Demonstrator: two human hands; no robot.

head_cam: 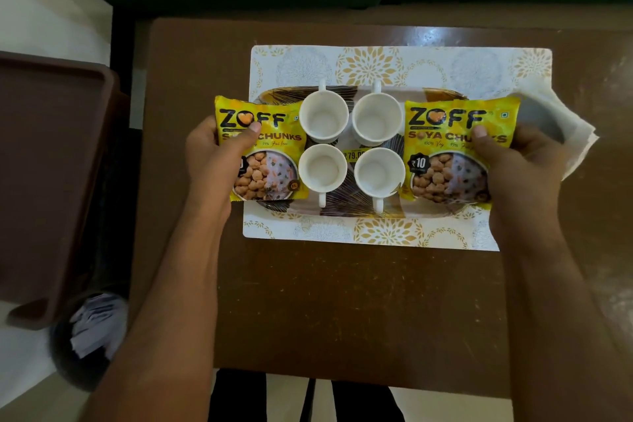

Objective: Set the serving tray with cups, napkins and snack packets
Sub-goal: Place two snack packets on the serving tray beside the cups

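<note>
On the brown bench [342,301] a patterned placemat [370,62] carries the serving tray [356,211], with four white cups [351,147] grouped at its middle. At the tray's left end the left hand [214,151] pinches a yellow snack packet [270,151], thumb on its face; the right hand [520,158] likewise grips a second packet [448,151] at the right end. A white napkin [565,120] lies under the tray's right end.

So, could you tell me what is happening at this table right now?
A person is setting a serving tray on a patterned placemat. Four empty white cups stand in the tray's middle. The left hand holds one yellow snack packet at the tray's left end, the right hand another packet at its right end. A white napkin lies beyond.
</note>
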